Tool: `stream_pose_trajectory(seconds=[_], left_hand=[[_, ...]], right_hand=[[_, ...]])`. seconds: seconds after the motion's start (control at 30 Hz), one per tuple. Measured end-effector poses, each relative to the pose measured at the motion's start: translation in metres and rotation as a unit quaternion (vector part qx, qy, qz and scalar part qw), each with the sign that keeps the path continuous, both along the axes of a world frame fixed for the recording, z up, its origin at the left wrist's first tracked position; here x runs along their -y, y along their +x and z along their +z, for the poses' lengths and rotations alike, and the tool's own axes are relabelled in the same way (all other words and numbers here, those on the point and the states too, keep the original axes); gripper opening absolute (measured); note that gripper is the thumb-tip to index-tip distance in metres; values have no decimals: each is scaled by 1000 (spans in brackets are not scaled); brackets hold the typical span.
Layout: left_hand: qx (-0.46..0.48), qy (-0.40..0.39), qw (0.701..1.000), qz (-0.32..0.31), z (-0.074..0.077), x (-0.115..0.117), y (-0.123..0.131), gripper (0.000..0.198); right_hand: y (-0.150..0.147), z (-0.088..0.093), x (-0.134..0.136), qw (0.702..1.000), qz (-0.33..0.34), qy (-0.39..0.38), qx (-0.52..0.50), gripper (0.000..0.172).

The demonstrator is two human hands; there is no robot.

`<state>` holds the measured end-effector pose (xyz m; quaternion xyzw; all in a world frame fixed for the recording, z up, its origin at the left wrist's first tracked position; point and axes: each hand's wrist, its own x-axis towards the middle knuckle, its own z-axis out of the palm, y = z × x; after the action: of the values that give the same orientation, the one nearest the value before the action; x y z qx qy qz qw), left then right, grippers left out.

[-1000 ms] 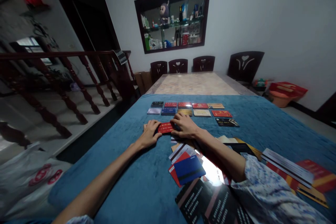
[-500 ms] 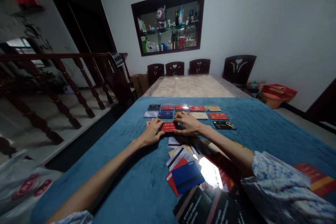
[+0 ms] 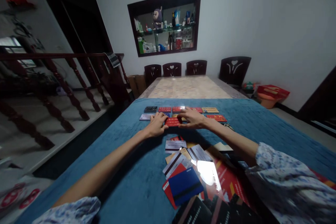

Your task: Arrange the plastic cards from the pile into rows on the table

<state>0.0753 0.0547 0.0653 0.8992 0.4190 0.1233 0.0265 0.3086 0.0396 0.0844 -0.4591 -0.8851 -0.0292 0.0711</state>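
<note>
Both my hands hold a red card (image 3: 172, 121) between them, its dark lower edge showing some thickness. My left hand (image 3: 157, 125) grips its left end with bent fingers. The right end is pinched by my right hand (image 3: 193, 118). Just beyond are rows of cards, among them a black card (image 3: 151, 109), a red card (image 3: 165, 109), a yellowish card (image 3: 210, 110) and a white card (image 3: 147, 117). My hands partly hide the nearer row. Closer to me lies a loose overlapping heap with a blue card (image 3: 185, 185) and several black cards (image 3: 219, 211).
A blue cloth (image 3: 126, 178) covers the near part of the table; the far part is a bare stone-patterned top (image 3: 187, 86). Dark chairs (image 3: 196, 67) stand behind it. At left runs a wooden railing (image 3: 76, 89), and a plastic bag (image 3: 26, 189) sits below.
Both hands have carried the red card forward and slightly right, closer to the rows. More of the loose heap shows beneath my right forearm. The camera view has shifted a little.
</note>
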Motion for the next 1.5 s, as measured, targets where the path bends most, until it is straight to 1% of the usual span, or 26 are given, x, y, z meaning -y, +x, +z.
stream_pose_trajectory(seconds=[0.13,0.3,0.47,0.7,0.87,1.03,1.27,1.5], left_hand=[[-2,5,1000,1,1,-12,9,37],[2,4,1000,6,0,-28,20,38],[-8,8,1000,12,-2,-42,29,39],[-21,8,1000,20,-7,-60,41,34],[-15,8,1000,24,-10,-74,49,36],[-23,8,999,24,-9,-86,58,34],[-64,5,997,42,-8,-100,69,34],[-69,6,996,55,-12,-114,75,32]], right_hand=[[7,-1,-12,1000,-12,-7,8,31],[14,-4,-28,1000,-25,-4,18,38],[19,-5,-37,999,-35,-8,29,35],[24,-6,-50,997,-64,-14,36,31],[30,-9,-64,996,-76,-16,41,34],[35,-11,-77,995,-85,-13,42,38],[36,-8,-87,994,-99,-16,47,33],[35,-9,-97,990,-131,-28,54,37]])
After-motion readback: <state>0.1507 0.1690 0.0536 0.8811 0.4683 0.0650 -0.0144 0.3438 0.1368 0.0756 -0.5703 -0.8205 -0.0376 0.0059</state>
